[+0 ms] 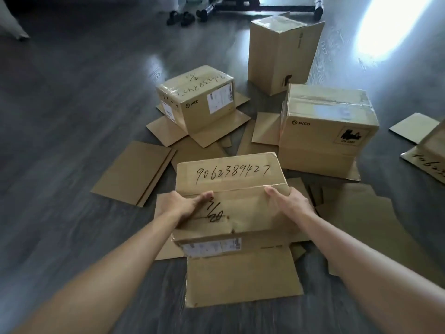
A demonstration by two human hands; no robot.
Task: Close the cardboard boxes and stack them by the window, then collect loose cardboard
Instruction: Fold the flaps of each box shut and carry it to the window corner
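Grey wood floor (pixel 72 116) | numbered cardboard box (pixel 231 189) between both hands | left hand (pixel 183 208), right hand (pixel 289 201) – fingers straight, pressing top flaps | press evenly – keep seam flush.

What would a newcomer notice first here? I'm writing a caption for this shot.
Both hands, left and right, press on the numbered box in the near middle. Behind it stand three more boxes, the tall box farthest back. Flat cardboard sheets litter the dark floor around them.
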